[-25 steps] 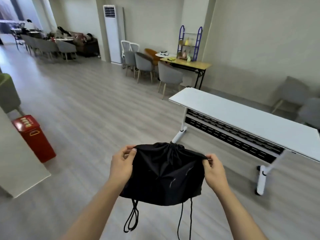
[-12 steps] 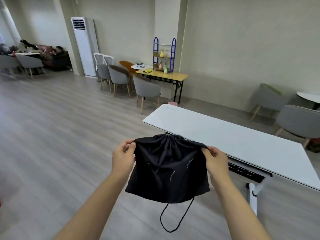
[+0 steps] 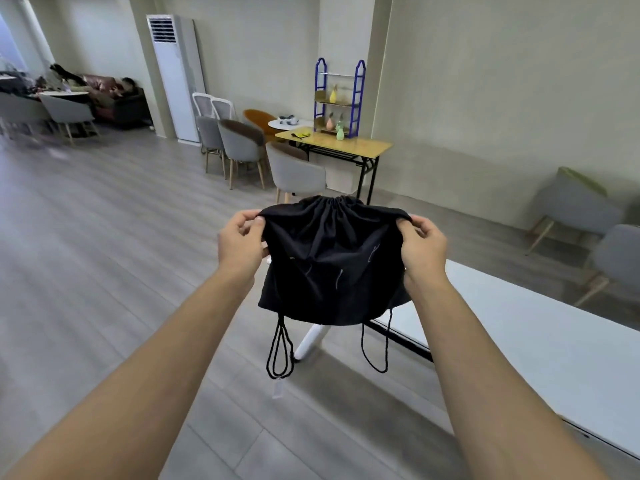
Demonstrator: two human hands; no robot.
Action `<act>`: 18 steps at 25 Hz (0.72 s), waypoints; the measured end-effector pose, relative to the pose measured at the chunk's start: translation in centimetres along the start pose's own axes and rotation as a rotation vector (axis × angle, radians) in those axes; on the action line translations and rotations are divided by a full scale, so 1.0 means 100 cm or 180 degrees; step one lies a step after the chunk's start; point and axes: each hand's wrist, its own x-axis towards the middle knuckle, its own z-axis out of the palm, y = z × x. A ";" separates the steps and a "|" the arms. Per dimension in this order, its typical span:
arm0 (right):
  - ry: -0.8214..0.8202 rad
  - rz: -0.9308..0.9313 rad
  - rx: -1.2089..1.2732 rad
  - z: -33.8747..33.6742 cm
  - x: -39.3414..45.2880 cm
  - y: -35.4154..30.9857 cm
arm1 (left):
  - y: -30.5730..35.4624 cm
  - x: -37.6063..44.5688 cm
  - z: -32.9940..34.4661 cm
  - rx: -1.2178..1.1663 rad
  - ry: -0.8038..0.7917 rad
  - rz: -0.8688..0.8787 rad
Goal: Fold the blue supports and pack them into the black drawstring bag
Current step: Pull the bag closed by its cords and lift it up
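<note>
A person holds a black fabric drawstring bag (image 3: 329, 265) up in the air in front of the chest, above the grey wood-plank floor (image 3: 104, 271). The left hand (image 3: 240, 242) pinches the bag's gathered top edge at its left corner, fingers curled over the hem. The right hand (image 3: 420, 245) grips the same edge at the bag's right corner, fingers bent round the cloth. Between the two hands the mouth of the bag is drawn into a puckered bunch at the middle, and the body of the bag hangs down loosely. Two loops of black cord (image 3: 278, 351) dangle below the bag's bottom edge, one under each lower corner, and a small pale tag (image 3: 277, 389) hangs from the left loop.

Just behind and to the right of the bag stands a long white counter (image 3: 536, 348) with a white leg (image 3: 311, 341) showing under the bag. Farther beyond the bag stands a light wooden table with black legs (image 3: 337, 143), carrying a blue metal shelf rack (image 3: 339, 98) with small coloured ornaments. Grey upholstered chairs (image 3: 298, 171) stand to the left of that table, and a tall white air-conditioning unit (image 3: 176, 77) stands against the wall beyond them. More grey chairs (image 3: 575, 209) stand by the wall to the right of the bag.
</note>
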 end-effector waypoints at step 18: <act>0.0762 -0.0632 0.0462 0.089 0.326 -0.019 | -0.050 0.294 0.243 -0.0475 -0.0833 -0.0257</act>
